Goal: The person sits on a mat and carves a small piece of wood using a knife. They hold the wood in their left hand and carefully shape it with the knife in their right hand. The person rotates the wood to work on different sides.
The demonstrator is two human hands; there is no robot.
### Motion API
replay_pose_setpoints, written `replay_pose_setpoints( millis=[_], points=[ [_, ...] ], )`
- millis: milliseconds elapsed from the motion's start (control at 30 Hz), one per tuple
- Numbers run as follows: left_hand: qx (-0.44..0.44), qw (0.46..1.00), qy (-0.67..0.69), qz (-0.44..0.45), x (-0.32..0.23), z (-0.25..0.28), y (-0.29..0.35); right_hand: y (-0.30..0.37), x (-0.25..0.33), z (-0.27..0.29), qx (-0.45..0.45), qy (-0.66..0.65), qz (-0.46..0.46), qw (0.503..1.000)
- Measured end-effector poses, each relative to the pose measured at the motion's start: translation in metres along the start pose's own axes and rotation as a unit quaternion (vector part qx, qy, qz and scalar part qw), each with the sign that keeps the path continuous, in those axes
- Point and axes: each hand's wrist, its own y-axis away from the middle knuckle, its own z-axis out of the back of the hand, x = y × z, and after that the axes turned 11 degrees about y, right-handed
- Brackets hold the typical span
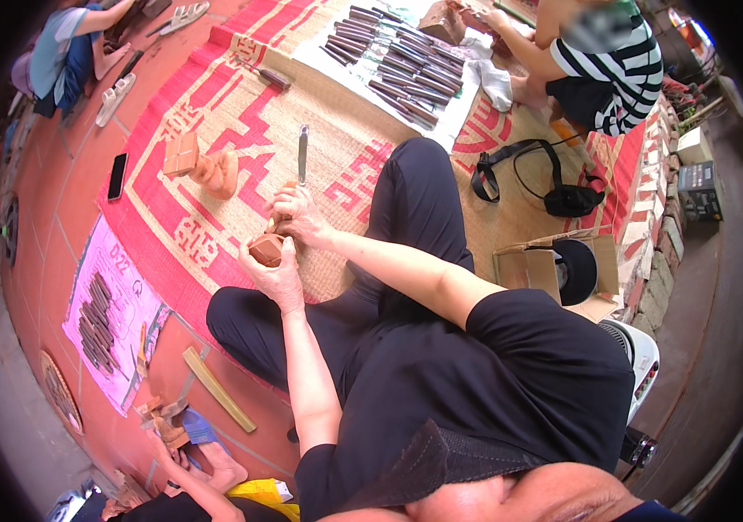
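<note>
Your left hand (pixel 275 277) is curled around a small, blocky reddish-brown wooden piece (pixel 266 250), while your right hand (pixel 298 215) is closed just beyond it around a slim tool with a narrow silver metal blade (pixel 303 158) pointing away from you, its grip hidden by your fingers. Ahead and left of both hands, an orange-brown carved wooden figure with a square block end (pixel 215 172) rests on the red-and-tan patterned woven mat (pixel 328 113), with a flat black phone (pixel 117 177) farther left, and well beyond your right hand rows of slender dark tools (pixel 406 70) lie on a white cloth (pixel 310 57).
</note>
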Motion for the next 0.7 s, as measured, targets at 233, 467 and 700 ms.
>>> replay_pose_setpoints(
  millis=[233,467,700],
  points=[
    [0.035,0.996,-0.056,-0.067,-0.011,-0.006,0.011,-0.018,-0.01,0.018,-0.009,-0.176,-0.123,0.977],
    [0.034,0.996,-0.051,-0.066,-0.013,-0.006,0.01,-0.01,-0.03,0.003,-0.062,0.053,-0.086,0.993],
    [0.018,0.998,-0.04,-0.042,-0.01,-0.004,0.006,-0.004,-0.004,0.006,-0.031,-0.012,0.012,0.999]
  ],
)
